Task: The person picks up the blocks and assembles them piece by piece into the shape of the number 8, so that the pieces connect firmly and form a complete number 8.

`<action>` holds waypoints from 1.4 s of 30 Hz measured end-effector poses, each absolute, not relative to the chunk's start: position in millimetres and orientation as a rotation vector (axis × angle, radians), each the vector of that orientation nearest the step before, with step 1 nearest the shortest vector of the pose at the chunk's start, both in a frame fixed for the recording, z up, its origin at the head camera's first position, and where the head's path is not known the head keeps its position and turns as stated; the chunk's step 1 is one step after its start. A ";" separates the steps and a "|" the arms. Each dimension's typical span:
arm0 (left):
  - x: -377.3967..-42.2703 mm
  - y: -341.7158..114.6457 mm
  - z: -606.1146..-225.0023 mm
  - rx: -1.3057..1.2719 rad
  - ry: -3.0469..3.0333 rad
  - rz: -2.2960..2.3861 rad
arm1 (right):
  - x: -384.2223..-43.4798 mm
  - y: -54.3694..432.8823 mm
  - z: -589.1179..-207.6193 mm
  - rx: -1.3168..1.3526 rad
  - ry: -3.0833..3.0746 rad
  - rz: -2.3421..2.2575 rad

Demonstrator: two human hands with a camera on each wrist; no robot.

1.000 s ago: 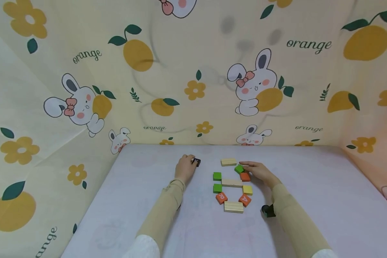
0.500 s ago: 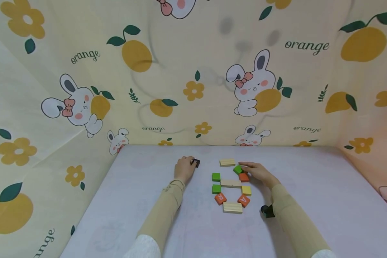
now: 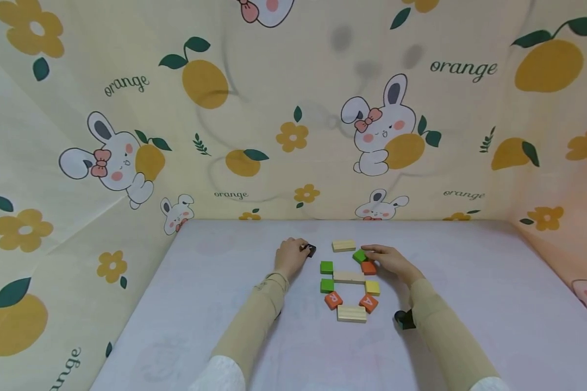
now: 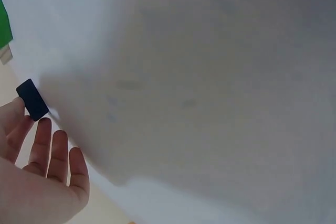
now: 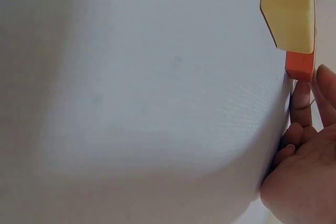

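In the head view, my left hand (image 3: 291, 257) pinches a small black block (image 3: 311, 250) left of the block layout. The left wrist view shows this black block (image 4: 32, 99) between thumb and index finger, the other fingers loosely bent. My right hand (image 3: 393, 263) is at the layout's far right corner, thumb and index finger around a tilted green block (image 3: 359, 257). That block sits against an orange block (image 3: 368, 268). In the right wrist view, the orange block (image 5: 300, 65) stands just beyond the right fingertips, and the green block is hidden.
Pale wooden planks lie at the far end (image 3: 343, 246), middle (image 3: 349, 278) and near end (image 3: 351, 314) of the layout. Two green blocks (image 3: 326, 285) line its left, a yellow block (image 3: 372, 288) its right. Lettered orange blocks (image 3: 333, 300) flank the near plank. A patterned cloth (image 3: 254, 119) hangs behind.
My left hand has moved right with the black block, closer to the layout. The right hand stays at the green block. The head view has shifted slightly.
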State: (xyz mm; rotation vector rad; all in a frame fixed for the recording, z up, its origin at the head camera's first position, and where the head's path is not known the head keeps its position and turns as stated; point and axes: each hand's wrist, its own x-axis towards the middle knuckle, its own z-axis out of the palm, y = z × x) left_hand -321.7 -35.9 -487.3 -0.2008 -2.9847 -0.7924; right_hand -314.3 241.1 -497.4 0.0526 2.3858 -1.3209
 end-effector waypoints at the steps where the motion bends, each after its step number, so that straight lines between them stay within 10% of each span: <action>1: -321.4 -34.4 -486.9 -0.204 -2.989 -0.796 | -314.7 241.3 -498.0 0.055 2.383 -1.322; 42: -322.4 0.4 -483.2 -0.237 -3.105 -0.700 | -316.8 243.9 -502.8 0.060 2.384 -1.354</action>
